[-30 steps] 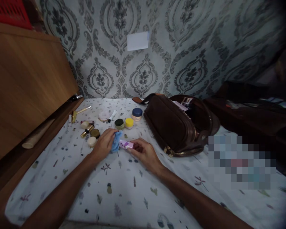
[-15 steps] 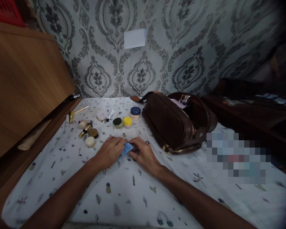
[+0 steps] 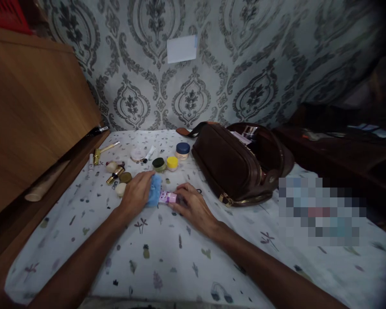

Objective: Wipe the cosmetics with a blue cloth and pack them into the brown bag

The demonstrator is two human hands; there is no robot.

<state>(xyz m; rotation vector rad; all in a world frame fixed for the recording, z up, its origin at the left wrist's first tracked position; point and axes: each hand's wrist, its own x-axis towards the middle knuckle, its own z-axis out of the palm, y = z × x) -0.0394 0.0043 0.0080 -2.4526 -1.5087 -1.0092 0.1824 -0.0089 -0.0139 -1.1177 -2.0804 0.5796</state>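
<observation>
My left hand (image 3: 137, 192) is closed on a light blue cloth (image 3: 153, 191), which hangs flat beside the fingers. In my right hand (image 3: 194, 206) is the end of a small pink-and-purple patterned tube (image 3: 167, 197), gripped between thumb and fingers. The tube's other end touches the cloth. Just behind my left hand are a cream-lidded jar (image 3: 121, 189) and a brown-lidded jar (image 3: 125, 177). Farther back stand a dark green-lidded jar (image 3: 159, 163), a yellow-lidded jar (image 3: 172, 163) and a blue-lidded jar (image 3: 182, 149).
An open brown leather bag (image 3: 226, 163) lies to the right. Several cosmetics, including a gold tube (image 3: 112, 178), a round compact (image 3: 138, 154) and a brush (image 3: 109, 148), lie at the left. A wooden cabinet (image 3: 41, 103) borders the patterned sheet (image 3: 167, 253); a wallpapered wall stands behind.
My left hand has moved left with the blue cloth, which was bunched between both hands and is now more spread out. The pink-and-purple tube has come into view between the hands.
</observation>
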